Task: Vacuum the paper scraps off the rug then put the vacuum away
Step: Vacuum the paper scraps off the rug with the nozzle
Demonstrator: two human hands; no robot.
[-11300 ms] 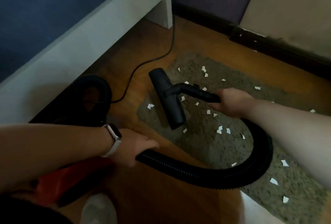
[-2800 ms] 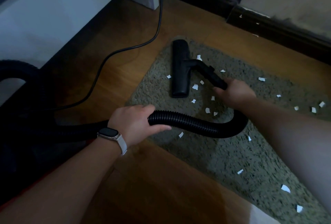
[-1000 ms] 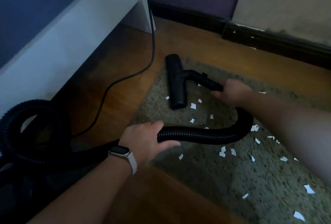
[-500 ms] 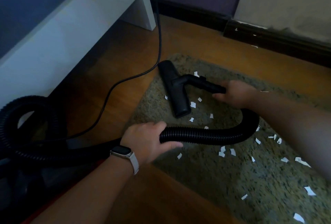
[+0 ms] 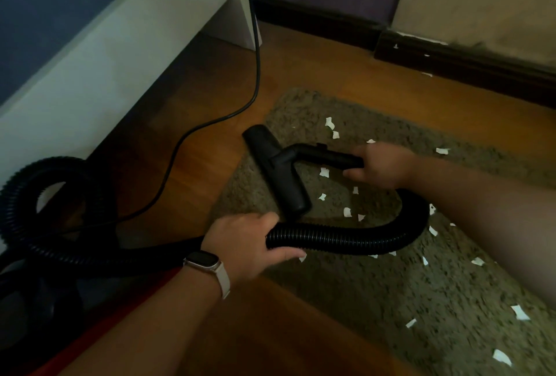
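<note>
The right hand point(image 5: 382, 165) is curled round the black tube point(image 5: 325, 156), fingers wrapped under it. The nozzle point(image 5: 278, 172) lies just left of those fingers, on the rug's point(image 5: 301, 107) left side. Its long axis runs crosswise to the tube, with the far end at the rug's edge and the near end almost touching the hose point(image 5: 346, 238). The left hand point(image 5: 243, 243) grips that hose, fingers closed over it. Scraps point(image 5: 324, 171) lie between the nozzle and the right fingers, with more scattered behind the right wrist. The right hand is the nearer one. I judge the next stroke should draw the nozzle broadside back toward its fingers.
</note>
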